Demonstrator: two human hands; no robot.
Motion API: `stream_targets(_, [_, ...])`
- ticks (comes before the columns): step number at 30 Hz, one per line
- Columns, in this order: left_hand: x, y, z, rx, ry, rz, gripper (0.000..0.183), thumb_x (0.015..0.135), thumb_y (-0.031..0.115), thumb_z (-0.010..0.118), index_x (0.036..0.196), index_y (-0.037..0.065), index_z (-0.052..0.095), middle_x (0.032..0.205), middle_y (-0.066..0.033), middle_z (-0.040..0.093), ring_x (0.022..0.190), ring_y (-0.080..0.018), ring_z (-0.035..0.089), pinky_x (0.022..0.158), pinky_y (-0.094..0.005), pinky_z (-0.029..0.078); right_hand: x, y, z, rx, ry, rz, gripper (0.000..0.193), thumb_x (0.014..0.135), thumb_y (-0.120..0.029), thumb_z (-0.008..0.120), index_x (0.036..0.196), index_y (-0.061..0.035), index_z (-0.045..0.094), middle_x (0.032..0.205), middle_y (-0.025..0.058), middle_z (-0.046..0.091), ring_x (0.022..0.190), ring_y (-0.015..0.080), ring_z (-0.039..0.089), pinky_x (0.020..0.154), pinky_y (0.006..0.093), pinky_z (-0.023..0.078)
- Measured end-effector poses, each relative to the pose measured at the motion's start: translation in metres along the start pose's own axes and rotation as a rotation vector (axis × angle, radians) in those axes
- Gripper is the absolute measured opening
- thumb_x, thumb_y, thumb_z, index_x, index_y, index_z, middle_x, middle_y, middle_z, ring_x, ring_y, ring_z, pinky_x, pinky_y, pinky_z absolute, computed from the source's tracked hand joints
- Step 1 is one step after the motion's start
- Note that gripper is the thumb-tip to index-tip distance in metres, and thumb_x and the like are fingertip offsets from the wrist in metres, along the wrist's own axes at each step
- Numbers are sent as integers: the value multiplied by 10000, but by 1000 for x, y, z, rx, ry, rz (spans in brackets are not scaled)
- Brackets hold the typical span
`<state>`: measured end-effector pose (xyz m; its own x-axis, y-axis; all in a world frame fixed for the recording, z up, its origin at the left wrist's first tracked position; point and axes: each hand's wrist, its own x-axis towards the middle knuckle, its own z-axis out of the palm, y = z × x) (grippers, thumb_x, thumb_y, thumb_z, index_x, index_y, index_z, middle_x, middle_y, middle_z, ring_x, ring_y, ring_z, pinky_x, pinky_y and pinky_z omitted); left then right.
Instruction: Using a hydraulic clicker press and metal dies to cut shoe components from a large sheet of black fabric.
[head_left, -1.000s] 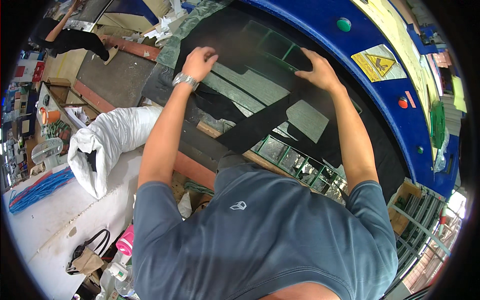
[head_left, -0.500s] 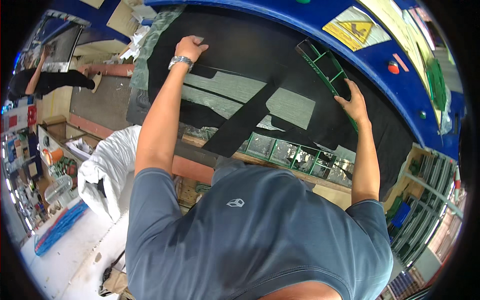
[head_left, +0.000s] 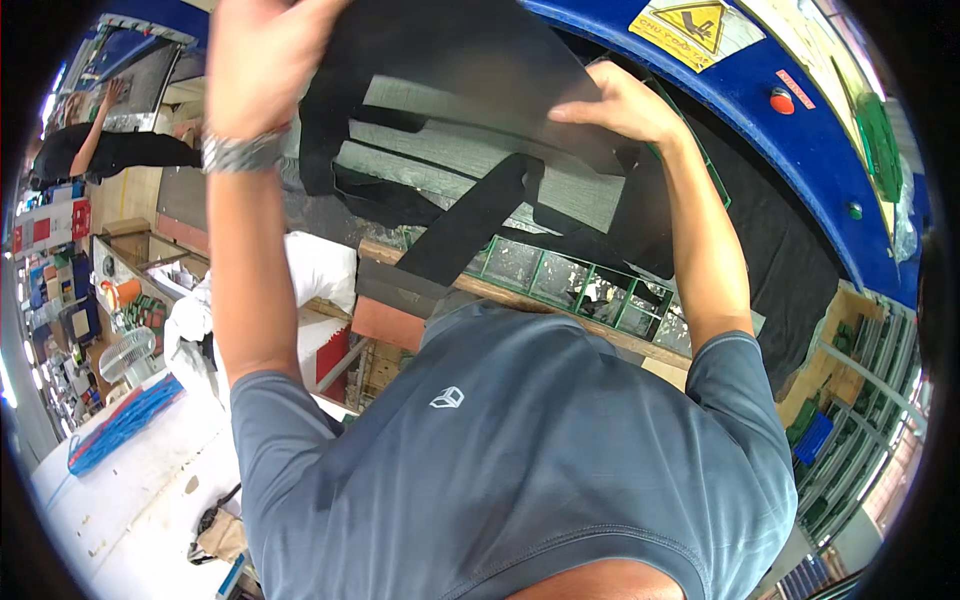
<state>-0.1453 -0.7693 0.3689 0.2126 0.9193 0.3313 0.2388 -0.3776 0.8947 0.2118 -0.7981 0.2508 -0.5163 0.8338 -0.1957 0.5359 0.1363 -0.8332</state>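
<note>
A wide black sheet (head_left: 450,50), perhaps leather or fabric, is raised off the table between my two hands. My left hand (head_left: 262,70), with a metal watch band at the wrist, is blurred at the sheet's upper left edge and closed on it; its fingertips run out of view. At the sheet's right side my right hand (head_left: 635,105) grips the edge, thumb on top. Partly hidden behind my right wrist is a green metal cutting die (head_left: 718,180). Below the sheet lie black strips (head_left: 470,215) and a scuffed grey-green board (head_left: 580,195).
Another green framed die (head_left: 560,275) lies along the wooden near edge (head_left: 540,318). A blue machine beam (head_left: 745,110) with a yellow warning sign (head_left: 690,25) and red button (head_left: 781,100) arches over the far side. White cloth (head_left: 320,265) hangs at left; a person in black (head_left: 110,150) stands beyond.
My right hand has let go of the green die and moved left onto the black sheet. The sheet has come up off the table, and my left hand has moved up and left, closer to view.
</note>
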Motion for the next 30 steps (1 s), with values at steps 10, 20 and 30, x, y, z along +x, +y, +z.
stream_targets(10, [-232, -72, -58, -255, 378, -676, 145, 1035, 160, 730, 1086, 42, 662, 927, 28, 693, 817, -49, 636, 767, -222, 537, -46, 67, 23, 221, -317, 243, 166, 1021, -164, 740, 1035, 1, 753, 821, -20, 710, 752, 65, 649, 701, 256, 551])
stream_targets(20, [-408, -123, -138, -285, 182, -958, 198, 1002, 130, 766, 1143, 68, 642, 752, 95, 601, 566, 12, 502, 497, -165, 389, -4, 59, 155, 236, -376, 273, 284, 1066, -247, 666, 1176, 11, 711, 1282, 89, 705, 827, 135, 728, 701, 305, 585])
stream_targets(30, [-370, -125, -76, -602, -56, -1025, 301, 999, 114, 762, 1221, 23, 580, 993, -65, 752, 776, -111, 730, 665, -240, 593, -14, 58, 62, -169, 88, 312, 207, 979, -200, 762, 985, 1, 713, 899, 117, 714, 772, 201, 711, 658, 366, 554])
